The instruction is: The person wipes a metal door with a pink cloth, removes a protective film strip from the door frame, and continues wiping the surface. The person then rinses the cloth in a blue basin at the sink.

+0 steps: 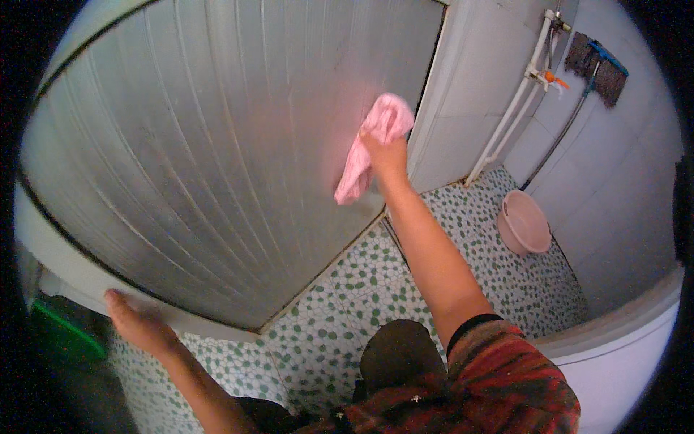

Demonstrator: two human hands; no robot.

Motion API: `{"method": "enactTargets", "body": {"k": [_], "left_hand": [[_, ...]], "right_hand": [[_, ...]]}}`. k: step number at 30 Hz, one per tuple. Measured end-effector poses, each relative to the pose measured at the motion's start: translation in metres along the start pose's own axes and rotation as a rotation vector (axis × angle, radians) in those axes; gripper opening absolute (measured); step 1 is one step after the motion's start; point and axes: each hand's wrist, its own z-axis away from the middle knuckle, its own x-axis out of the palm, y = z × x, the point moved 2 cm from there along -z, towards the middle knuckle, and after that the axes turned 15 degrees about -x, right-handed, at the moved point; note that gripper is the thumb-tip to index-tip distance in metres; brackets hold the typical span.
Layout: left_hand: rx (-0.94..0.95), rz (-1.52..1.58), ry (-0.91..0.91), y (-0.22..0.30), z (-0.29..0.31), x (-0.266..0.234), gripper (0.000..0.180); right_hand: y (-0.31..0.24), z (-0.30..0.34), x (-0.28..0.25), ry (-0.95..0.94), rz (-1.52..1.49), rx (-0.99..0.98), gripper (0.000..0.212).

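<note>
A pink cloth (391,116) lies bunched against the door panel, and my right hand (388,155) is closed on it near the panel's right side. One end of the cloth hangs down to the left of my wrist. The door (238,145) has a grey, ribbed, frosted panel in a pale frame with dark seams. At the lower left, my left hand (141,327) grips the frame's edge, thumb on the near face. The other fingers of that hand are mostly hidden behind the frame.
Green-and-white pebble-patterned tiles (318,347) cover the floor. A pink basin (524,224) stands at the right wall, below a mop (596,69) propped head up. White pipes (517,108) with an orange-handled valve run down the corner. A green-edged dark object (69,333) is at far left.
</note>
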Motion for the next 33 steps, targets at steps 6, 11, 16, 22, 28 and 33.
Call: {"method": "enactTargets", "body": {"k": [6, 11, 16, 22, 28, 33], "left_hand": [[0.016, -0.086, -0.017, 0.006, 0.006, 0.0, 0.038], [0.105, -0.002, -0.052, 0.015, 0.018, 0.0, 0.032], [0.087, 0.097, -0.108, 0.021, 0.019, 0.006, 0.03], [0.058, 0.096, -0.104, 0.015, 0.017, 0.003, 0.029], [0.101, -0.051, -0.056, 0.013, 0.013, 0.002, 0.03], [0.124, -0.059, 0.006, 0.01, 0.011, 0.004, 0.031]], "right_hand": [[0.032, 0.054, -0.021, -0.119, 0.228, 0.178, 0.044], [-0.058, 0.006, -0.032, -0.009, -0.218, -0.032, 0.036], [-0.16, -0.045, -0.025, -0.019, -0.16, -0.332, 0.038], [-0.184, -0.064, 0.011, -0.104, -0.225, -0.351, 0.035], [-0.177, -0.063, 0.012, -0.167, -0.227, -0.345, 0.033], [-0.174, -0.063, 0.019, -0.139, -0.238, -0.38, 0.032]]}}
